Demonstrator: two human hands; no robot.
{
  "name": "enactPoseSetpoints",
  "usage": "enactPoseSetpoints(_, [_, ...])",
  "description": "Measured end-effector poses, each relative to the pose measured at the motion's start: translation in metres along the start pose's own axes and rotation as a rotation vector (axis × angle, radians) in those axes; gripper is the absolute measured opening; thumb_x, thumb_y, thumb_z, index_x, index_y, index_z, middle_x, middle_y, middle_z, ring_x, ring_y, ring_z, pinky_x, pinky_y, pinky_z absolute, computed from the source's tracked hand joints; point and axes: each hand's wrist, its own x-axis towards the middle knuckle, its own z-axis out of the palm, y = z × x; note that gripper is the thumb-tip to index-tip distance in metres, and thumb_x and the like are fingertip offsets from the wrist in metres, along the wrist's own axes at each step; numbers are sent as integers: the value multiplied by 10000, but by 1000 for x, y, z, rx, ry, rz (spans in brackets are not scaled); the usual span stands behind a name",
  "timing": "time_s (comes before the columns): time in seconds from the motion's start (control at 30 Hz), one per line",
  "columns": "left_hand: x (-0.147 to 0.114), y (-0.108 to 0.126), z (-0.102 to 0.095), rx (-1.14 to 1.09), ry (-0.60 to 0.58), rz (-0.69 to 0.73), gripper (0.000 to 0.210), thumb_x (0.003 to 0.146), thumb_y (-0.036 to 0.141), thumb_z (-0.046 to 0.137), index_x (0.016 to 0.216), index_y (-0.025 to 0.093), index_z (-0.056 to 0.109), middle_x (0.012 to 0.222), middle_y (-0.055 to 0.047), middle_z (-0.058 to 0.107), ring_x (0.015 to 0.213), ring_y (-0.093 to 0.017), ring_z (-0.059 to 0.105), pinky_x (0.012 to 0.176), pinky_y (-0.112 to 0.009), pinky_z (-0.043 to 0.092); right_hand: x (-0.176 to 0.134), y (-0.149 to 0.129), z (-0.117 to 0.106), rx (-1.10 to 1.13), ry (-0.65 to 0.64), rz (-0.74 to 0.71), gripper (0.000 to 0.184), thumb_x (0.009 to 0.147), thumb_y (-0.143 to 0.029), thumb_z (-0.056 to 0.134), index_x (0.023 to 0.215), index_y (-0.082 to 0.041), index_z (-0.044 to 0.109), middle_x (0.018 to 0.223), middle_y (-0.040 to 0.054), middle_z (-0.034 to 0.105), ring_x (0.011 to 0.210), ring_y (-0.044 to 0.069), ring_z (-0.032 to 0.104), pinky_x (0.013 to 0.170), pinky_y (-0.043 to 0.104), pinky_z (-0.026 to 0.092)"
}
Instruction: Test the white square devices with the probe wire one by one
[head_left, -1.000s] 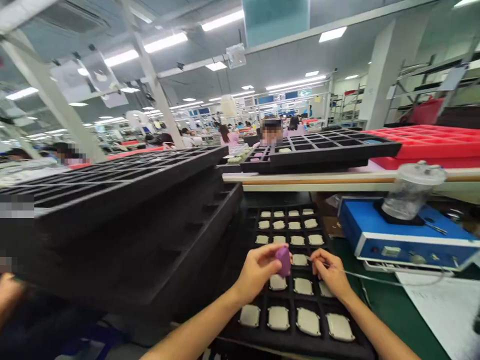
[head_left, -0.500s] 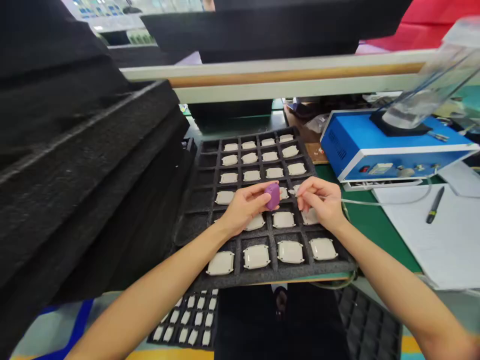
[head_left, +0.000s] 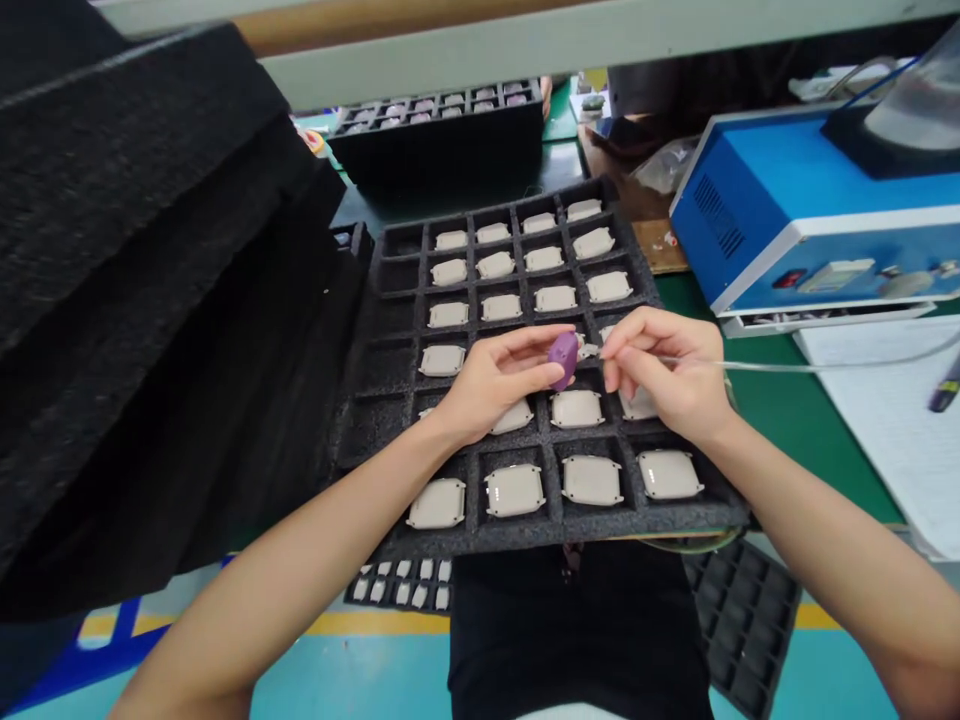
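Observation:
My left hand (head_left: 487, 385) holds a small purple watch case (head_left: 562, 361) upright between thumb and fingers, above the black foam tray (head_left: 570, 527). With its fingers pinched, my right hand (head_left: 671, 365) grips a thin clear tube (head_left: 787, 367) near its end. The tube's pale tip (head_left: 590, 351) points at the purple case and sits close to its right side; whether they touch I cannot tell. Beneath both hands, pale watch cases (head_left: 514, 490) lie in the tray's compartments, some hidden by my hands. The tray's left column holds no cases.
A blue control box (head_left: 795, 200) stands at the right, papers (head_left: 862, 400) and a dark pen (head_left: 946, 385) in front of it. Stacked black foam trays (head_left: 187, 300) rise close on the left. A filled tray (head_left: 442, 140) stands beyond, under a pale rail (head_left: 525, 60).
The view has tilted down and shifted. My hands have come closer together, so the tube's tip is now beside the purple case, which has turned in my left hand.

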Motion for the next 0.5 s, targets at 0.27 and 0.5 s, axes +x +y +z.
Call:
enactPoseSetpoints(0.27, [1, -1, -2, 12, -45, 22, 333, 706, 216, 744, 1034, 238, 694, 1002, -12, 694, 861, -150, 648, 856, -301, 510, 1, 0, 1, -9, -6, -23, 113, 770, -129, 535, 672, -150, 586, 511, -23, 584, 402, 59, 502, 396, 160, 389])
enactPoseSetpoints(0.5, [1, 0, -2, 36, -52, 15, 331, 713, 233, 739, 1041, 238, 691, 1004, -16, 692, 885, -181, 654, 864, -338, 512, 2, 2, 0, -34, -20, -22, 110, 785, -166, 570, 677, -158, 589, 531, -23, 589, 425, 73, 525, 426, 180, 440])
